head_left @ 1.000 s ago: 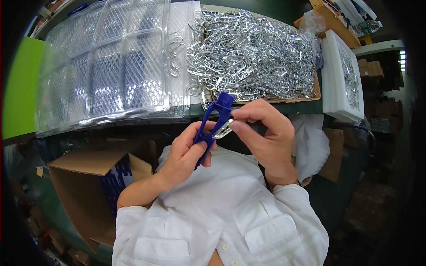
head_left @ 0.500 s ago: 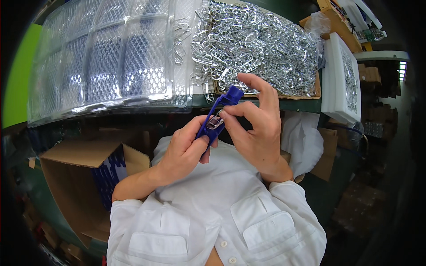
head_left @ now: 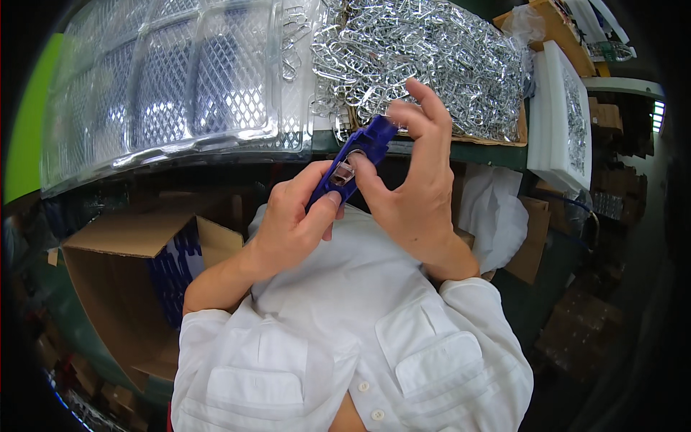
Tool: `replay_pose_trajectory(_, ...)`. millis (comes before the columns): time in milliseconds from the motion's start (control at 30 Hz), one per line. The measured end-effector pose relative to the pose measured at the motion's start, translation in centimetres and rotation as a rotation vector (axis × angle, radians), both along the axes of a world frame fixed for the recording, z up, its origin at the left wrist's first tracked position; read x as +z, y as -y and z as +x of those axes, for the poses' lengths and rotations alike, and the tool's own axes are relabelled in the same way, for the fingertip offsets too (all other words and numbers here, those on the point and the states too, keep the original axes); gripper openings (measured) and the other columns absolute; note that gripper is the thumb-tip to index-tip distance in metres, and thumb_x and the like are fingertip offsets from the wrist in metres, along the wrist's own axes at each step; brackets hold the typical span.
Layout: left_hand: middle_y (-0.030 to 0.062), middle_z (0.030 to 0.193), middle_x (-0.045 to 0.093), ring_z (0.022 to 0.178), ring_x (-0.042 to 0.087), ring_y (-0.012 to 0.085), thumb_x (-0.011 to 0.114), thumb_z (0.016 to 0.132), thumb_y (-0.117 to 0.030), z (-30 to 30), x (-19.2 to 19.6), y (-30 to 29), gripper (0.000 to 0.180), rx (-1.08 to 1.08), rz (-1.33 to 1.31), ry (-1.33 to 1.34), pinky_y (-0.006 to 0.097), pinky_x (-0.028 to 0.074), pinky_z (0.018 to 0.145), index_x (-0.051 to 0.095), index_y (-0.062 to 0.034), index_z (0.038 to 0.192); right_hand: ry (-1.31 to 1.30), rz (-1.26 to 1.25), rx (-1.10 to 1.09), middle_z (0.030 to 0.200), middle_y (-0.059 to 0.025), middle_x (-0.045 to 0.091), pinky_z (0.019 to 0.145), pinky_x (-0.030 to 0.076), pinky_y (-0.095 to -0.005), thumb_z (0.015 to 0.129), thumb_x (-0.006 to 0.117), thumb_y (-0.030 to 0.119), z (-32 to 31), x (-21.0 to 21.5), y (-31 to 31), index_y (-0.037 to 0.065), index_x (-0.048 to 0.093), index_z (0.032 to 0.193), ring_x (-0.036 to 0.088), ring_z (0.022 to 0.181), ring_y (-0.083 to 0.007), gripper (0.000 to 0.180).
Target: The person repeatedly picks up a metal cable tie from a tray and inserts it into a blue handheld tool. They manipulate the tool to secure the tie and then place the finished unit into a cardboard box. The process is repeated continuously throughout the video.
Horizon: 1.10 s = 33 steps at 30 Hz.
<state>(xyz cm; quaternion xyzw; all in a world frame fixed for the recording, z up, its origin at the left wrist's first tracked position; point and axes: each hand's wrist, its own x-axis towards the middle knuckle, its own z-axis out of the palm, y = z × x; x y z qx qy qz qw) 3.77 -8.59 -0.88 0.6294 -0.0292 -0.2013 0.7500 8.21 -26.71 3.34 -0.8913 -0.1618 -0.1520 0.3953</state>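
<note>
A long, narrow blue plastic piece (head_left: 374, 140) is held tilted in front of my chest, its far end pointing up and right. My left hand (head_left: 294, 216) is closed round its near end, the thumb lying along its face. A small shiny metal wire clip (head_left: 344, 173) sits in a recess of the piece, partly hidden by my fingers. My right hand (head_left: 414, 183) presses its thumb at the clip's upper end. Its index finger, blurred, bends over the piece's far end, while another finger stands raised.
A shallow cardboard box of loose metal wire clips (head_left: 432, 65) lies ahead. Clear plastic trays (head_left: 165, 93) cover the left side of the bench. An open carton (head_left: 115, 288) at lower left contains blue pieces. A white foam block (head_left: 558, 115) stands at right.
The blue piece and both hands have shifted slightly up and away. My right thumb and index finger have parted from their pinch at the clip; the thumb now presses into the recess.
</note>
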Motion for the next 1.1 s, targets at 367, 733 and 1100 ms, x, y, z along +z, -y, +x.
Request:
replay_pose_trajectory(367,0.0041,0.071,0.065,0.061,0.066,0.0113,0.059,0.106,-0.018,0.6,0.2,1.1,0.023,0.055,0.118,-0.109,0.029,0.053,0.058,0.066,0.0036,0.101,-0.451,0.292,0.122,0.115,-0.0069,0.072,0.091,0.056,-0.0288,0.088,0.074,-0.003,0.3,-2.6,1.2,0.000,0.062,0.119,0.068,0.101,-0.0112,0.033)
replay_pose_trajectory(733,0.0058,0.089,0.069,0.076,0.065,0.0088,0.065,0.103,-0.016,0.4,1.2,-1.2,0.028,-0.027,0.020,-0.056,0.026,0.055,0.069,0.068,0.0025,0.124,-0.448,0.488,0.102,0.103,-0.0076,0.073,0.085,0.057,-0.0291,0.089,0.074,-0.004,0.2,-2.4,0.9,0.001,0.064,0.114,0.071,0.094,-0.0142,0.027)
replay_pose_trajectory(1100,0.0192,0.117,0.073,0.101,0.073,0.0312,0.092,0.069,0.002,-0.8,3.4,-4.2,0.066,0.122,0.504,0.829,0.037,0.060,0.083,0.066,0.0010,0.130,-0.120,0.051,0.542,0.124,-0.0180,0.074,0.090,0.058,-0.0402,0.067,0.094,0.010,0.5,3.0,5.7,0.001,0.070,0.122,0.073,0.109,-0.0335,0.060)
